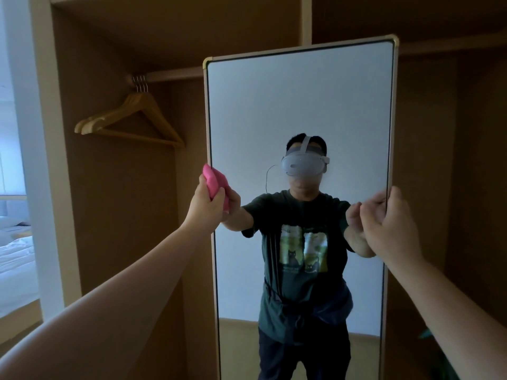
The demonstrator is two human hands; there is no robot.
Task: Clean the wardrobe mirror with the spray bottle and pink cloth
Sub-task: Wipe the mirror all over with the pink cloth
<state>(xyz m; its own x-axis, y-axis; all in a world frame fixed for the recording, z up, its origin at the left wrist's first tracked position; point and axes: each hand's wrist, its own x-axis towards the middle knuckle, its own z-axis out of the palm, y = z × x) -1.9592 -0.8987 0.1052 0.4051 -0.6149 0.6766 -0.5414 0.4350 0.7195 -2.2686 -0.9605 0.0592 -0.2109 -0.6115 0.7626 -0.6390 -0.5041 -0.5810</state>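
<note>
Wooden hangers (pixel 131 119) are hanging on the wardrobe rail at the left, the left hand (pixel 207 207) is clutching the pink cloth (pixel 212 185) against the left edge of the mirror (pixel 299 105), and the right hand (pixel 389 223) is gripping its right frame.

A dim indoor picture. Cool daylight enters from the far left, where a white bed (pixel 13 259) looks bright and washed out. The brown wardrobe (pixel 123 215) interior lies in deep shadow. The mirror (pixel 299 100) reflects a pale, evenly lit wall without glare. Wide-angle distortion bends straight edges near the borders. Focus is slightly soft throughout.
</note>
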